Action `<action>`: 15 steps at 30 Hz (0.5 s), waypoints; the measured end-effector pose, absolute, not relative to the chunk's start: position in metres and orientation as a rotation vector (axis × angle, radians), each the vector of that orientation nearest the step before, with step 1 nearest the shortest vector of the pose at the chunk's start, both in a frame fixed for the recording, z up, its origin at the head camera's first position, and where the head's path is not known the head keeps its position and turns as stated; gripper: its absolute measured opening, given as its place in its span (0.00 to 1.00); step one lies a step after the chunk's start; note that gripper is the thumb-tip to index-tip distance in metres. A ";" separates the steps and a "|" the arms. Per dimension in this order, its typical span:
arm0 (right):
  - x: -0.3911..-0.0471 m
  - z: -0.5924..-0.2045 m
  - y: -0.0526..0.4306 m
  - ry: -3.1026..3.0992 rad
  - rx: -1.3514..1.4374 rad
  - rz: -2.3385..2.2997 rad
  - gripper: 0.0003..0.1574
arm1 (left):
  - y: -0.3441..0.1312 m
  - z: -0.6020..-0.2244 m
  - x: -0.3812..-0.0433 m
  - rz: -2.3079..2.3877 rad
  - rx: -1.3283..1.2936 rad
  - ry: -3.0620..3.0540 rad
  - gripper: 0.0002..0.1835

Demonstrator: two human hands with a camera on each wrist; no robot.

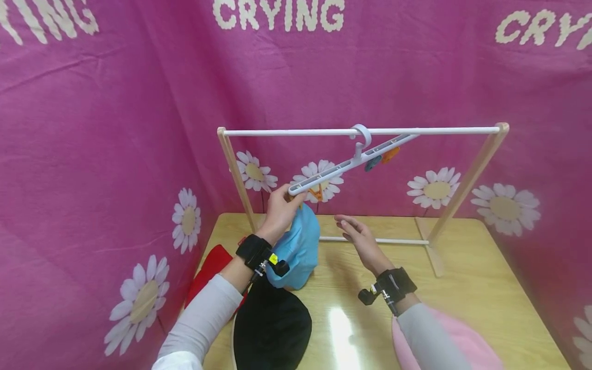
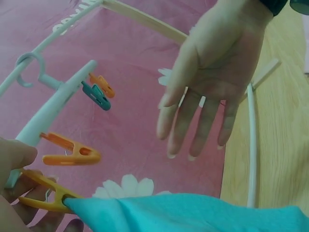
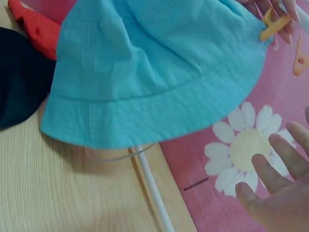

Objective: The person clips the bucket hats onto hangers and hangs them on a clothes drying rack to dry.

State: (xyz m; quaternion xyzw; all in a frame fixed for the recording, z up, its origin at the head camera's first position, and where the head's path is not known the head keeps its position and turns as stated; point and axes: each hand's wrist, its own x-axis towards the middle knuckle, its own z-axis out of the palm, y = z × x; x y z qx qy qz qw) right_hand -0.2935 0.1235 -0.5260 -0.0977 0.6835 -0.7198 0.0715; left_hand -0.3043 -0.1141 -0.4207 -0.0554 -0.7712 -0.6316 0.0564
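Note:
My left hand (image 1: 279,213) grips the low end of a white clip hanger (image 1: 335,171), its thumb on the bar and its fingers around a yellow-orange clip (image 2: 55,195). That clip bites the edge of a light blue bucket hat (image 3: 140,72), which hangs below the hand. Farther up the bar hang another orange clip (image 2: 72,152), a teal clip (image 2: 96,95) and an orange clip (image 1: 390,154). To the right of the hat, my right hand (image 1: 365,249) is held in the air with fingers extended, holding nothing.
The hanger's hook (image 1: 363,134) sits over the top rail (image 1: 287,132) of a wooden-legged rack, and the bar tilts down leftward. On the table (image 1: 370,329) lie a black hat (image 1: 273,329), a red cloth item (image 1: 210,272) and a pink item (image 1: 455,339). A pink curtain (image 1: 370,77) encloses the table.

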 end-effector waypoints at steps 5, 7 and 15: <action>-0.289 -0.533 0.143 2.080 -0.266 -2.152 0.32 | -0.112 -0.419 -0.303 -1.924 -0.181 -2.302 0.16; -0.287 -0.536 0.152 2.089 -0.260 -2.149 0.33 | -0.112 -0.418 -0.301 -1.918 -0.176 -2.280 0.19; -0.271 -0.546 0.195 2.175 -0.256 -2.099 0.36 | -0.114 -0.411 -0.290 -1.856 -0.197 -2.244 0.26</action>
